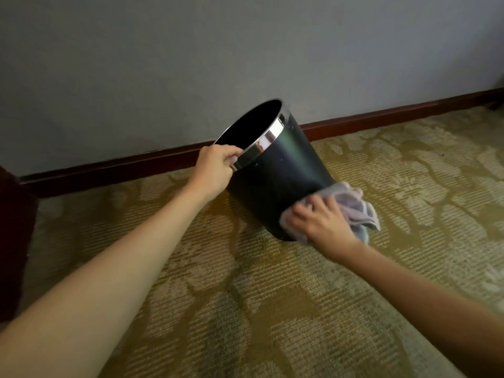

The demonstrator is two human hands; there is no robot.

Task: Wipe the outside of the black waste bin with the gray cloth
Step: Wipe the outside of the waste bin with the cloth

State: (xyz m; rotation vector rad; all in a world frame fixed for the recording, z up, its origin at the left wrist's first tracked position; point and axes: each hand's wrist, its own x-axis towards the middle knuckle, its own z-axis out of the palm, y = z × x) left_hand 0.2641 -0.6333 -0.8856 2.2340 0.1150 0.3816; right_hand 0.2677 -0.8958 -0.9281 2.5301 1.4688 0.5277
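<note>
The black waste bin (283, 170) with a shiny metal rim band stands tilted on the carpet, its mouth turned up and to the left. My left hand (215, 170) grips the rim at its near edge and holds the bin at that tilt. My right hand (319, 219) presses the gray cloth (357, 208) flat against the lower outside of the bin, near its base. Part of the cloth bunches out to the right of the hand. The bin's bottom edge is hidden behind the cloth and my hand.
Patterned tan and gold carpet (272, 309) covers the floor. A gray wall (191, 64) with a dark red baseboard (122, 170) runs just behind the bin. Dark furniture (13, 241) stands at the left edge.
</note>
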